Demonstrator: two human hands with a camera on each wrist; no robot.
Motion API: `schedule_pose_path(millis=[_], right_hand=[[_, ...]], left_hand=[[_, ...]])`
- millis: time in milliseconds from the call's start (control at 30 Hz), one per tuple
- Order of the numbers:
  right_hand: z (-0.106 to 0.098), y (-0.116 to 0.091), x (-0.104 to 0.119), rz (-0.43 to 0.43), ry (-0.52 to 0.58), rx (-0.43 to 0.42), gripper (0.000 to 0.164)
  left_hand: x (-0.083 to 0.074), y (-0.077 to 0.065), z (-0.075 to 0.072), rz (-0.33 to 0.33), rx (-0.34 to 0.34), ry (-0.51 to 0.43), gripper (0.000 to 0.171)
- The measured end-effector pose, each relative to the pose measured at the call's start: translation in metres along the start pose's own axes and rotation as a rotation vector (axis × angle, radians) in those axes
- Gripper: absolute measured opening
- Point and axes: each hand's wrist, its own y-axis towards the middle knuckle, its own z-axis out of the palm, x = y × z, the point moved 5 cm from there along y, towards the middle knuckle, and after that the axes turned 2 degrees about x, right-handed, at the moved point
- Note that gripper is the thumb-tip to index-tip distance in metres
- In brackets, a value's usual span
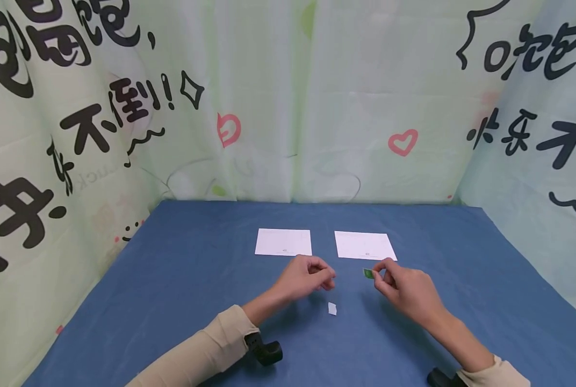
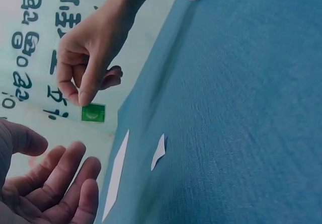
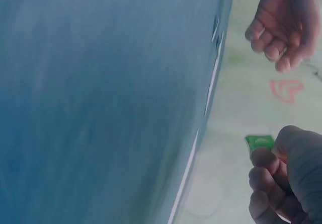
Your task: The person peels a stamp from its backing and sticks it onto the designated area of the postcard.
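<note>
Between thumb and forefinger, my right hand (image 1: 411, 293) pinches a small green stamp (image 1: 368, 273) with a pale border, held above the blue cloth. The stamp (image 2: 93, 113) faces the left wrist camera, showing a lighter round design. My left hand (image 1: 307, 277) hovers to its left with relaxed, slightly bent fingers and nothing in them; the left wrist view shows the palm (image 2: 50, 194). Below and between the hands lies a small curled scrap of white paper (image 1: 332, 309). Two white envelope-like cards, the left card (image 1: 283, 242) and the right card (image 1: 365, 244), lie flat just beyond the hands.
A blue cloth (image 1: 196, 258) covers the table. Pale green curtains (image 1: 268, 150) with black lettering and red hearts stand behind and along both sides. Black wrist devices are worn at both cuffs, the left device (image 1: 265, 350) hanging low over the cloth.
</note>
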Motion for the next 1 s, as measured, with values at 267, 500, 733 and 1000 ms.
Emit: schedule_pose_path(millis=[267, 500, 733, 1000], right_hand=[[0.0, 0.004, -0.032, 0.153, 0.123, 0.074, 0.017], [0.007, 0.006, -0.057, 0.289, 0.246, 0.182, 0.01], [0.014, 0.009, -0.076, 0.398, 0.268, 0.252, 0.019], [0.021, 0.01, -0.091, 0.423, 0.287, 0.254, 0.022]], left_hand=[[0.004, 0.015, -0.003, -0.003, -0.092, 0.056, 0.019], [0.005, 0.025, -0.004, 0.042, -0.167, 0.173, 0.019], [0.004, 0.037, -0.003, 0.073, -0.202, 0.281, 0.019], [0.009, 0.056, 0.004, -0.013, -0.135, 0.424, 0.03]])
